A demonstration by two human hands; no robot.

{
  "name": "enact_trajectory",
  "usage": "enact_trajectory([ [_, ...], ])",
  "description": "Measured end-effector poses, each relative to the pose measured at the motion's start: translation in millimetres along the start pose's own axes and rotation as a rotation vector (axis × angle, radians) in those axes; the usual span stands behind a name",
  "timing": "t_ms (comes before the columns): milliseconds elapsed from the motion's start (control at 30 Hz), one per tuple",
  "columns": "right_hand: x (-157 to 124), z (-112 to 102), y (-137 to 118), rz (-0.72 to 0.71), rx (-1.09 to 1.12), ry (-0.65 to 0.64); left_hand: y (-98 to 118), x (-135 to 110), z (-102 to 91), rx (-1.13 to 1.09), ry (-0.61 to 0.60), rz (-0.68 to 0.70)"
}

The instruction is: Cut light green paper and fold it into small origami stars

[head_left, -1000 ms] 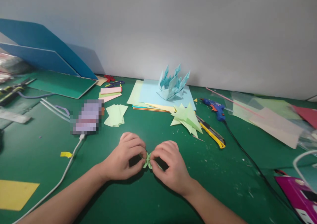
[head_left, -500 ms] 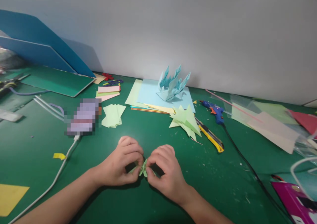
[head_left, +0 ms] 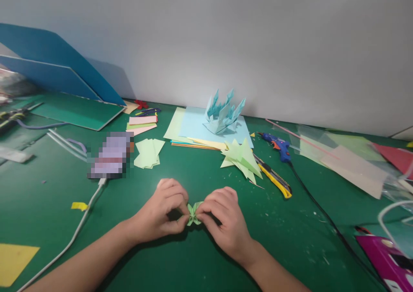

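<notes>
A small folded light-green paper piece (head_left: 193, 213) lies between my two hands on the green cutting mat (head_left: 135, 244). My left hand (head_left: 161, 210) pinches its left side with curled fingers. From the right, my right hand (head_left: 222, 221) pinches the other side the same way. Most of the paper is hidden under my fingers. Both forearms rest low over the mat.
Beyond my hands lie a pile of folded green triangles (head_left: 242, 157), a yellow utility knife (head_left: 274, 178), a blue glue gun (head_left: 278, 145) with a black cord, a blue paper model (head_left: 223, 111) on coloured sheets, green slips (head_left: 148, 152), a blurred phone (head_left: 111, 155) with white cable.
Both hands have kept their pinch on the green paper piece and shifted only slightly; the view has swayed a little.
</notes>
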State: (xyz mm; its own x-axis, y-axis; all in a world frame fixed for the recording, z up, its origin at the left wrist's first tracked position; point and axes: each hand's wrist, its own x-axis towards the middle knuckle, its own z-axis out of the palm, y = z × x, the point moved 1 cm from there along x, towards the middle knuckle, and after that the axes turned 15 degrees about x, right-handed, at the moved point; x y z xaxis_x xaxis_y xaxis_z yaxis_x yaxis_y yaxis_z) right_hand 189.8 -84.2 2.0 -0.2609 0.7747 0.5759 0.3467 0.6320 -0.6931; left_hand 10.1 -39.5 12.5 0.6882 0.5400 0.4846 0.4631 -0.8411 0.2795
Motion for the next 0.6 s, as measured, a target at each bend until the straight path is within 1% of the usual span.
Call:
enact_trajectory([
  [100, 0, -1, 5, -0.002, -0.024, 0.004, -1, 1, -0.5, 0.05, 0.042, -0.024],
  [167, 0, -2, 8, 0.016, -0.035, 0.003, 0, 0, -2.3, 0.072, 0.09, -0.024],
  [267, 8, -3, 14, 0.103, -0.077, -0.005, 2, -2, -6.0, 0.098, 0.202, -0.032],
  [300, 13, -4, 15, 0.109, -0.103, -0.025, 3, -2, -7.0, 0.104, 0.241, -0.039],
  [400, 41, -5, 23, 0.056, -0.224, -0.08, 4, -3, -8.5, 0.105, 0.297, -0.035],
  [533, 94, -3, 44, 0.01, -0.356, -0.118, 5, -2, -7.5, 0.099, 0.263, -0.007],
  [600, 117, -1, 56, 0.029, -0.404, -0.093, 4, -2, -6.7, 0.098, 0.252, -0.026],
])
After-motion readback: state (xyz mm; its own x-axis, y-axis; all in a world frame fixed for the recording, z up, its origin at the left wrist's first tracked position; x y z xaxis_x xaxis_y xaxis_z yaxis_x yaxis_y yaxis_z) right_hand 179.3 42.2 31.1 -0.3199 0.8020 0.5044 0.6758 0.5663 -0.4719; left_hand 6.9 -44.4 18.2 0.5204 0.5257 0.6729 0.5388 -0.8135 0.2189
